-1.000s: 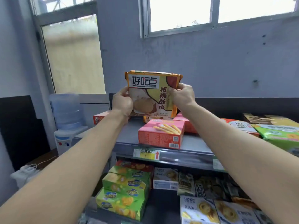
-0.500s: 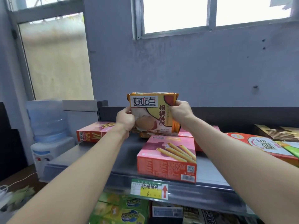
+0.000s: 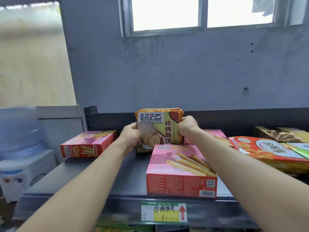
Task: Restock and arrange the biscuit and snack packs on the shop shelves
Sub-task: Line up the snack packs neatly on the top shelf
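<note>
An orange and cream walnut biscuit pack (image 3: 157, 129) stands upright at the back of the dark top shelf (image 3: 93, 174). My left hand (image 3: 131, 137) grips its left edge and my right hand (image 3: 187, 127) grips its right edge. More packs of the same kind seem to stand right behind it. A pink box of wafer sticks (image 3: 180, 171) lies flat just in front of the pack and hides its lower right corner.
A second pink wafer-stick box (image 3: 87, 144) lies at the shelf's left, a third (image 3: 215, 134) behind my right arm. A red biscuit bag (image 3: 267, 153) and a brown box (image 3: 282, 134) fill the right. A price tag (image 3: 163, 211) hangs on the shelf edge. A water dispenser (image 3: 20, 148) stands left.
Both hands have carried the biscuit pack down and back, from held up in the air to standing on the shelf against its rear. The camera has moved closer to the shelf.
</note>
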